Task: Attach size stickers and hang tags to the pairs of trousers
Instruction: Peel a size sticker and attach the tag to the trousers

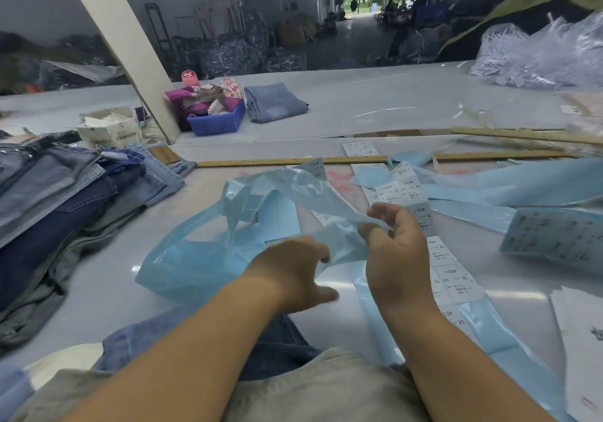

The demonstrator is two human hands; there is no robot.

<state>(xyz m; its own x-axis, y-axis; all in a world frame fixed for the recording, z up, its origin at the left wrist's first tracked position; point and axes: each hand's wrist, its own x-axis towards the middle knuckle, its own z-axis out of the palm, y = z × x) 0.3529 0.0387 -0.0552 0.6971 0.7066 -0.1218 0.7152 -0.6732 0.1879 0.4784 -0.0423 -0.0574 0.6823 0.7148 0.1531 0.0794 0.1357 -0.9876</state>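
A long light-blue backing strip [202,252] curls in loops above the white table in front of me. My right hand [396,252] pinches one end of it between thumb and fingers. My left hand [293,271] grips the same strip lower down, its fingers blurred. White XS size stickers [399,193] lie in rows on the table behind my right hand. A stack of folded jeans [65,199] fills the left side. More denim [208,343] lies at the table's near edge against my body.
Two wooden rulers [293,160] lie across the table beyond the stickers. A blue bin [217,124] with colourful cloth, a folded pair of jeans [275,102] and a box of tags [109,131] sit further back. Clear plastic bags [538,56] pile at the far right.
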